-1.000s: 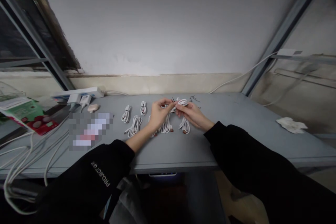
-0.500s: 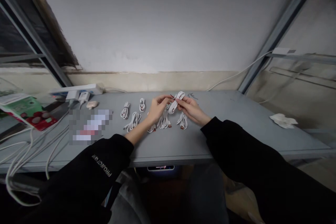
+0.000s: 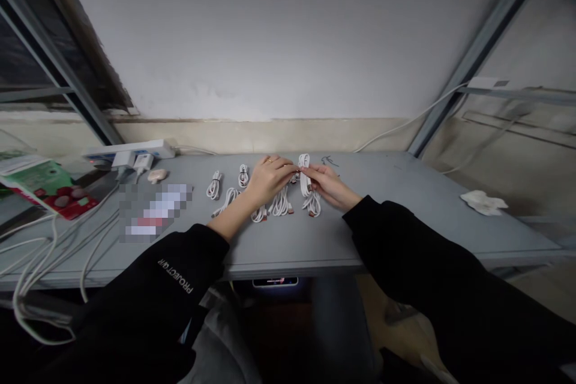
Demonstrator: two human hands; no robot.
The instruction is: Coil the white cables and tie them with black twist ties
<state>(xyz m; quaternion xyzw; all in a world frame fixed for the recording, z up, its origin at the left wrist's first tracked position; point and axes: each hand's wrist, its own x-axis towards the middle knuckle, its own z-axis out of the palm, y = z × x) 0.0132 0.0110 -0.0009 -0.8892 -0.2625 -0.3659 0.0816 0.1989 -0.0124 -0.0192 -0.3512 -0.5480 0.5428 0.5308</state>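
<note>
Raised over the desk is a coiled white cable [image 3: 305, 163], its loops upright. My right hand [image 3: 332, 185] pinches its middle from the right. My left hand [image 3: 269, 180] has its thumb and fingers closed at the coil's left side, on a thin dark twist tie that is mostly hidden by the fingertips. Below lie loose white cable coils [image 3: 281, 203] with brown-orange connector ends, partly covered by my left arm. Another loose coil [image 3: 314, 204] sits under my right hand. Two cable bundles bound with dark ties [image 3: 215, 185] rest to the left.
Several dark twist ties [image 3: 330, 161] lie behind my right hand. On the left are a power strip [image 3: 155, 147] with plugs, a pale earbud case [image 3: 157, 176], a pixelated flat object [image 3: 157, 213], a red-green package [image 3: 54, 186] and trailing cords. Crumpled tissue [image 3: 483, 202] lies far right.
My left hand has turned over, its back now facing up, with the fingers drawn together at the coil. The held cable has tipped from slanted to nearly upright.
</note>
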